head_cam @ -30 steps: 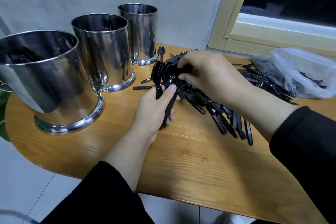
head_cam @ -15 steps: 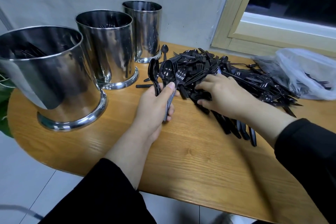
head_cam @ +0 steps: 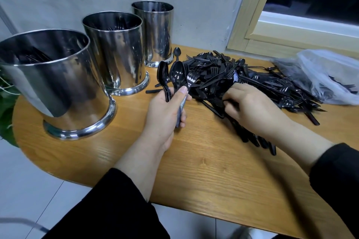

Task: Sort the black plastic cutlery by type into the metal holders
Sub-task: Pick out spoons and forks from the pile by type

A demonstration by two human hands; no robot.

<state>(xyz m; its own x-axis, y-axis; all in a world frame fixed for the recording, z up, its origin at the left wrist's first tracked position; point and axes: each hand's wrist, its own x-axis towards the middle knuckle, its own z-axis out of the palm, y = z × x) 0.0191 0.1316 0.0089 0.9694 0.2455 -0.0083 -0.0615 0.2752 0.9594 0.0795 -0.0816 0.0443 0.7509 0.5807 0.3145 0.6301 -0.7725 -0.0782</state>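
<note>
My left hand (head_cam: 165, 110) grips an upright bundle of black plastic cutlery (head_cam: 175, 77): several spoons and a fork beside them. A big pile of black cutlery (head_cam: 233, 75) lies on the wooden table (head_cam: 194, 170). My right hand (head_cam: 250, 108) rests on the pile's near edge with its fingers curled into the pieces; what they hold is hidden. Three metal holders stand at the left: a large near one (head_cam: 56, 83), a middle one (head_cam: 116, 50) with fork tips showing, and a far one (head_cam: 155, 31).
A clear plastic bag (head_cam: 326, 75) with more cutlery lies at the right by the window frame (head_cam: 250, 23). A lone spoon (head_cam: 177, 52) lies beside the far holder. Green leaves (head_cam: 5, 106) show past the table's left edge.
My right hand left the bundle in my left hand and dropped onto the pile's near edge. A fork now stands among the spoons in my left hand.
</note>
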